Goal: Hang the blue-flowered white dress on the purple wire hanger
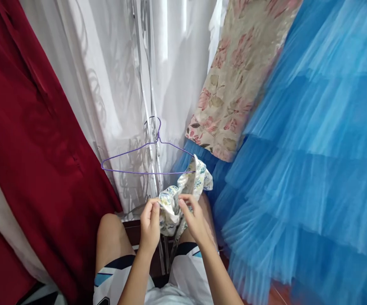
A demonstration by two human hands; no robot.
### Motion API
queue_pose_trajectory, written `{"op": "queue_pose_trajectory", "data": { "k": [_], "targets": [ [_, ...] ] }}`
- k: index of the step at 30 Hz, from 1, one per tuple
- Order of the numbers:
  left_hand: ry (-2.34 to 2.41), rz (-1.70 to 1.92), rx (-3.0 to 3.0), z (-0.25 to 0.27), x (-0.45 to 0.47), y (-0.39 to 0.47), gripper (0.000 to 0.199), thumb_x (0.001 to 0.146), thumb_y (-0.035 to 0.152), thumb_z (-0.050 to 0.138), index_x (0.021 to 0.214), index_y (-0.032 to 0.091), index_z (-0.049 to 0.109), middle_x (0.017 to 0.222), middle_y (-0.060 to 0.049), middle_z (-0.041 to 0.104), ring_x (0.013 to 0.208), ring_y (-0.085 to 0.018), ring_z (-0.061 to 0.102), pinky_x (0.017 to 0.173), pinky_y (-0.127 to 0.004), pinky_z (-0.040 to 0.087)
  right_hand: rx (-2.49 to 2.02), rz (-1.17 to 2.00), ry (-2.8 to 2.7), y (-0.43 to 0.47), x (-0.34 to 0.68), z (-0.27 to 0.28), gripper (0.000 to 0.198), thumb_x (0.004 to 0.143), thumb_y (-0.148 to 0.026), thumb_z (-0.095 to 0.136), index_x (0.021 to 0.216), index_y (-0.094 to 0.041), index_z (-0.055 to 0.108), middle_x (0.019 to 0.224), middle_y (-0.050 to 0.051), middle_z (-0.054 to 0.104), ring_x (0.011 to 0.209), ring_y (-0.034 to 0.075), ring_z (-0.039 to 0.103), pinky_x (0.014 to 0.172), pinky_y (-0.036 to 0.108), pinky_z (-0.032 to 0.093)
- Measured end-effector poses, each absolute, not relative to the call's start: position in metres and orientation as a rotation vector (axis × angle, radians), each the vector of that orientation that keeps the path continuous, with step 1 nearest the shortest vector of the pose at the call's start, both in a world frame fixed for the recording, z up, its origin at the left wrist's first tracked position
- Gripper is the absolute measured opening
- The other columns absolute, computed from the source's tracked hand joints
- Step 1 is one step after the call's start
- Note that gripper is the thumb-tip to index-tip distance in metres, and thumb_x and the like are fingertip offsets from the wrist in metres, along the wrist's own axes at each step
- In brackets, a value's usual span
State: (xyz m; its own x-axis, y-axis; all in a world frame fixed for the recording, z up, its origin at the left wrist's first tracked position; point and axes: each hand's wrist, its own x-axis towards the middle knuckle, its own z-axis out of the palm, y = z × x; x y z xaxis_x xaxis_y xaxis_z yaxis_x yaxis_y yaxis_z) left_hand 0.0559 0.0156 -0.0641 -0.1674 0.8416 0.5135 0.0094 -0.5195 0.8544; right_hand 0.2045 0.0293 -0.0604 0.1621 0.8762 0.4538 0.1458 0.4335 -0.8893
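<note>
A purple wire hanger (132, 172) hangs in front of white cloth, level with my knees. Over its right end lies part of a small white garment (201, 180) with a blue and yellow floral print; the rest droops down between my hands. My left hand (150, 218) pinches the garment's left edge between thumb and fingers. On the other side, my right hand (192, 214) is at the garment with thumb and forefinger curled close together. Whether cloth is caught between those fingertips I cannot make out clearly.
A dark red garment (43, 140) hangs at left, beside white drapes (113, 84). White ribbons (148, 84) dangle behind the hanger. At right hang a beige floral garment (230, 84) and a tiered blue tulle dress (313, 178), close to my right knee.
</note>
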Motion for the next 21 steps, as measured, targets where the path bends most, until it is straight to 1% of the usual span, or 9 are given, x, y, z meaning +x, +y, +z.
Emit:
{"op": "queue_pose_trajectory", "data": {
  "k": [4,7,9,10,12,14,15,18,21],
  "targets": [
    [0.987,1.648,1.742,-0.047,0.059,0.004,0.021,0.095,0.036,0.051,0.096,0.022,0.066,0.119,-0.007,0.059,0.12,-0.022,0.052,0.105,-0.033,0.036,-0.794,1.302,-1.47,0.013,0.192,-0.055,0.06,0.093,-0.068,0.033,0.095,-0.02,0.069,0.086,0.007,0.066,0.091,0.023,0.059,0.085,0.035,0.045],
    [0.969,1.494,1.668,-0.063,0.048,0.005,0.034,0.095,0.04,0.049,0.123,0.026,0.06,0.135,-0.009,0.052,0.131,-0.023,0.044,0.112,-0.038,0.032,-0.705,1.529,-1.541,0.009,0.19,-0.061,0.047,0.083,-0.063,0.059,0.088,-0.017,0.066,0.073,0.001,0.059,0.072,0.016,0.054,0.07,0.028,0.044],
    [0.943,1.327,1.568,-0.082,0.037,0.005,0.043,0.095,0.048,0.044,0.128,0.024,0.059,0.128,-0.011,0.058,0.125,-0.025,0.05,0.109,-0.041,0.035,-0.682,1.624,-1.65,0.009,0.194,-0.06,0.038,0.072,-0.051,0.075,0.078,-0.016,0.062,0.065,-0.003,0.051,0.059,0.011,0.043,0.056,0.023,0.036],
    [0.948,1.241,1.541,-0.09,0.031,0.005,0.046,0.094,0.053,0.043,0.122,0.023,0.063,0.12,-0.011,0.063,0.118,-0.026,0.055,0.105,-0.041,0.04,-0.685,1.635,-1.683,0.01,0.198,-0.057,0.036,0.07,-0.046,0.077,0.075,-0.016,0.06,0.063,-0.004,0.048,0.055,0.009,0.039,0.051,0.022,0.032],
    [0.973,1.079,1.556,-0.103,0.019,0.003,0.049,0.089,0.06,0.048,0.101,0.02,0.072,0.1,-0.012,0.069,0.101,-0.028,0.062,0.093,-0.039,0.048,-0.726,1.585,-1.721,0.012,0.208,-0.046,0.03,0.072,-0.04,0.074,0.07,-0.016,0.056,0.06,-0.005,0.045,0.052,0.008,0.033,0.048,0.021,0.026],
    [0.983,0.951,1.652,-0.105,0.005,0.002,0.045,0.084,0.061,0.055,0.083,0.019,0.073,0.084,-0.01,0.069,0.085,-0.027,0.064,0.081,-0.037,0.051,-0.779,1.491,-1.781,0.016,0.218,-0.033,0.025,0.075,-0.034,0.068,0.065,-0.017,0.052,0.059,-0.005,0.044,0.052,0.008,0.031,0.047,0.021,0.024],
    [0.987,0.916,1.722,-0.103,-0.004,0.003,0.042,0.083,0.058,0.058,0.075,0.02,0.072,0.077,-0.008,0.068,0.078,-0.026,0.063,0.08,-0.037,0.051,-0.803,1.439,-1.823,0.019,0.223,-0.026,0.022,0.075,-0.03,0.065,0.063,-0.017,0.051,0.058,-0.005,0.044,0.051,0.008,0.031,0.047,0.021,0.024],
    [1.058,0.902,1.972,-0.09,-0.04,0.016,0.03,0.079,0.048,0.066,0.061,0.024,0.069,0.063,-0.003,0.065,0.07,-0.023,0.062,0.101,-0.043,0.042,-0.854,1.28,-1.978,0.033,0.232,-0.007,0.013,0.072,-0.021,0.058,0.061,-0.017,0.053,0.055,-0.005,0.045,0.05,0.009,0.033,0.045,0.022,0.023],
    [1.263,0.936,2.182,-0.072,-0.089,0.041,0.016,0.072,0.041,0.072,0.063,0.029,0.072,0.072,-0.004,0.07,0.084,-0.026,0.066,0.116,-0.051,0.021,-0.892,1.071,-2.058,0.054,0.234,0.008,0.008,0.071,-0.019,0.058,0.064,-0.016,0.06,0.055,-0.004,0.05,0.049,0.01,0.038,0.044,0.022,0.026]
  ]
}}
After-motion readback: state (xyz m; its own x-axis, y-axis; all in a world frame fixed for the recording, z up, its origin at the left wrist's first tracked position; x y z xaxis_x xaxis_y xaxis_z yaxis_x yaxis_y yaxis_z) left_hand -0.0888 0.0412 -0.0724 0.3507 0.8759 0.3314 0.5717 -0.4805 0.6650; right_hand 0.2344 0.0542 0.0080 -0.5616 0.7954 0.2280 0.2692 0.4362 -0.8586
